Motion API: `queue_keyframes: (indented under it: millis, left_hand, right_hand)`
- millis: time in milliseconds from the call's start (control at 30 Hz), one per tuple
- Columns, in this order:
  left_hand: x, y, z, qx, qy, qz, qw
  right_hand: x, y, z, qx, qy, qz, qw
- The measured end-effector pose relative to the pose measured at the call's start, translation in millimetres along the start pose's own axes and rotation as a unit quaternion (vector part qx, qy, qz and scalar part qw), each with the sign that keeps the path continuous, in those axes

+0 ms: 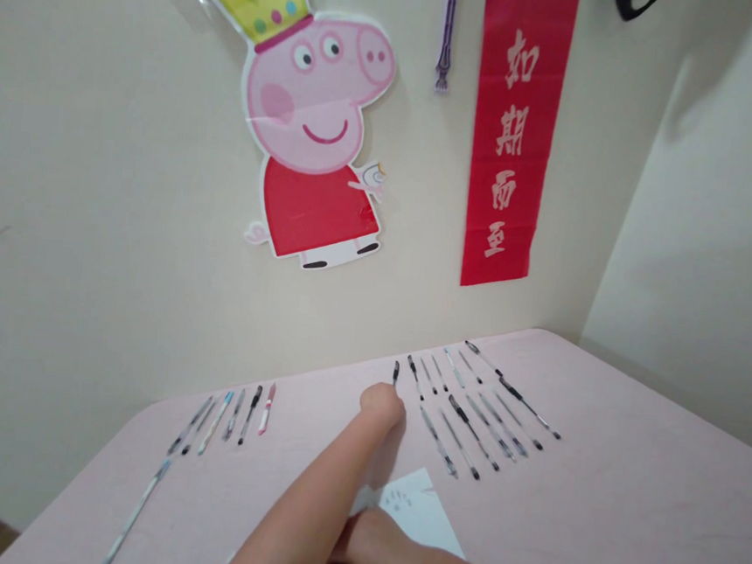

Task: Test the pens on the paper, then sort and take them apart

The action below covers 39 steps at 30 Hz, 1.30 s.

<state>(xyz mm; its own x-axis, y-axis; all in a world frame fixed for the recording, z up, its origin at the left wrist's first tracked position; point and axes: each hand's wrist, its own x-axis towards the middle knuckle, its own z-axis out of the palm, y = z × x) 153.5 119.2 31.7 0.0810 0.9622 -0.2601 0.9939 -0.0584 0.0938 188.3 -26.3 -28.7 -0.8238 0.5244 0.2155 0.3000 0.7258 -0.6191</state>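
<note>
Here we are at the far edge of the pink-covered bench (631,445), where our left hand (382,401) is curled right up against a black pen (395,371); its end pokes out beyond us, but our fingers are hidden, so we can't tell whether we grip it. Our right hand (376,547) is bent in low over the white paper (428,512), and our left forearm (311,496) cuts straight across, blocking part of both; what that hand holds, we can't tell.

Just to the right, we have slanting rows of pens (465,420), the nearest close beside our reaching hand. Over on the left there's a second group, with a red-and-white pen (266,409) at its inner end and a long pale pen (135,515) lying nearer us. Behind it all, on the wall, a crowned pig cutout (320,207) and a red banner (512,153).
</note>
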Motion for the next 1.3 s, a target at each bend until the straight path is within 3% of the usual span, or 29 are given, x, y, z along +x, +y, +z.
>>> queue_keyframes:
  millis: [167,400,533,667,867,1300]
  left_hand:
    - [-35.0,-43.8,4.3,0.030,0.058,-0.029,0.997]
    - [-124.2,-149.2,10.6,0.054,0.159,-0.095,0.981]
    - [-170.5,-204.9,28.1,0.050,0.136,-0.192,0.971]
    - [-203.0,-241.8,45.9,0.060,0.103,-0.205,0.971]
    - [-223.6,-271.2,53.4,0.093,0.075,-0.239,0.964]
    - [-219.4,-281.6,48.9,0.150,0.051,-0.259,0.953]
  right_hand:
    - [2.3,-2.7,0.4,-0.052,-0.020,0.018,0.998]
    - [2.1,2.4,6.8,-0.082,-0.001,0.008,0.997]
    - [-0.7,0.8,8.5,-0.081,0.010,0.009,0.997]
    - [-2.3,-2.9,7.5,-0.094,0.012,0.020,0.995]
    - [-2.6,-8.5,2.1,-0.075,0.009,0.030,0.997]
    - [-4.0,-6.4,3.8,-0.066,0.019,0.022,0.997]
